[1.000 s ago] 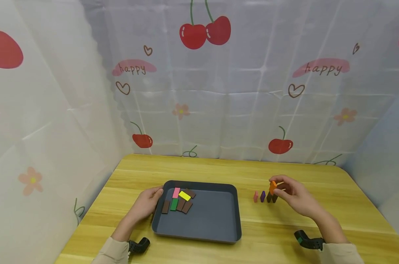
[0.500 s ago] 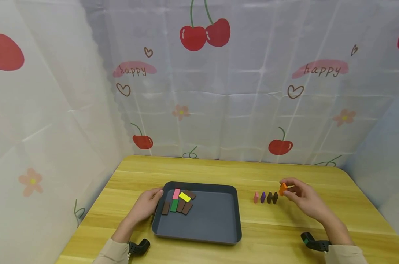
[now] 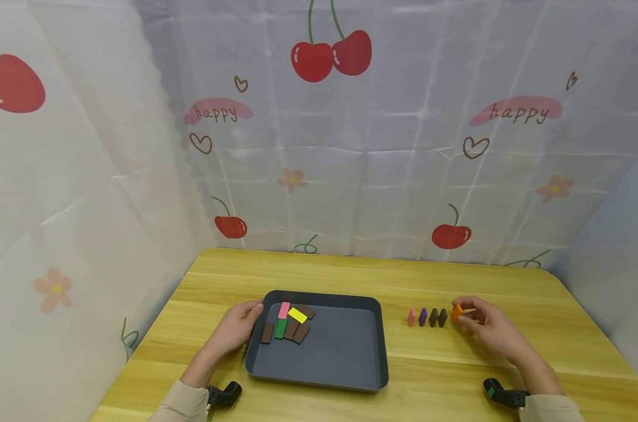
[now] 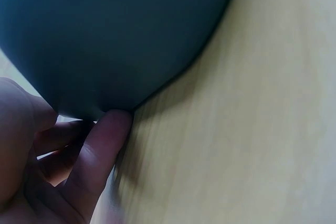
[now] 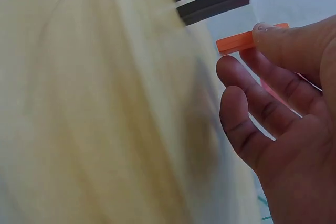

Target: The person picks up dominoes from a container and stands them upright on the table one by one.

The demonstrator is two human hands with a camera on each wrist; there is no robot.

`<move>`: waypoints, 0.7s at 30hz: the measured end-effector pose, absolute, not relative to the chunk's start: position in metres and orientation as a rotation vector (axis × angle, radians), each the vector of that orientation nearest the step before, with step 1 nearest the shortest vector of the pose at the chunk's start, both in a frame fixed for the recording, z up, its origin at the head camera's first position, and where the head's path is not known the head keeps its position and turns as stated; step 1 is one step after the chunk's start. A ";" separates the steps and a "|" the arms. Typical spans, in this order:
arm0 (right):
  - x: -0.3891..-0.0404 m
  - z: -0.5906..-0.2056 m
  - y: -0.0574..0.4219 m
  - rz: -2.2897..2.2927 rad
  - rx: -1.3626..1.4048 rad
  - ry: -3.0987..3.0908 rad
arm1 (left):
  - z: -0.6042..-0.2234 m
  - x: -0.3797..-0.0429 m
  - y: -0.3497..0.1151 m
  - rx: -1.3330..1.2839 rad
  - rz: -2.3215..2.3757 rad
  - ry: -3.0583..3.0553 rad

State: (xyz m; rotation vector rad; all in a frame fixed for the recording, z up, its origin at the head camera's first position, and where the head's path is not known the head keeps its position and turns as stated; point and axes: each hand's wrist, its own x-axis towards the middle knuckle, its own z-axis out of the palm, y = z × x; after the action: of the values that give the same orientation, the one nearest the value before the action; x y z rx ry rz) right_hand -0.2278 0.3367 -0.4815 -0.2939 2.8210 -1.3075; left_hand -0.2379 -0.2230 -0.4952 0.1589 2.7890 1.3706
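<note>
4 upright blocks [image 3: 433, 317] line the tabletop [image 3: 350, 275]; the right hand [image 3: 490, 329] pinches an orange block [image 3: 457, 313], thumb against fingers, just beside them; more blocks [image 3: 297, 315] (unplaced, it seems) lie in the tray [image 3: 345, 346] whose edge the left hand [image 3: 236, 326] grips

Orange block [image 5: 232, 43] partly hidden by right hand [image 5: 304, 153] in right wrist view; bench [image 5: 79, 103] blurred there. Left wrist view cuts off tray [image 4: 115, 35] up top.
</note>
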 end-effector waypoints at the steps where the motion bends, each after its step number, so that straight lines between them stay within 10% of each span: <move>1: -0.228 -0.483 0.337 -1.302 -0.286 2.819 | -0.495 -0.238 -0.223 0.158 1.372 2.787; 21: -0.226 -0.488 0.333 -1.191 -0.319 2.885 | -0.496 -0.238 -0.222 0.149 1.359 2.797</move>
State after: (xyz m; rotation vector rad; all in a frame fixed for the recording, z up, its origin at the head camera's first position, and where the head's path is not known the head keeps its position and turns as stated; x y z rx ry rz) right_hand -0.2262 0.3334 -0.4885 -0.3190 2.8847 -1.1906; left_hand -0.2382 -0.2222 -0.4956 0.1490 2.7969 1.3594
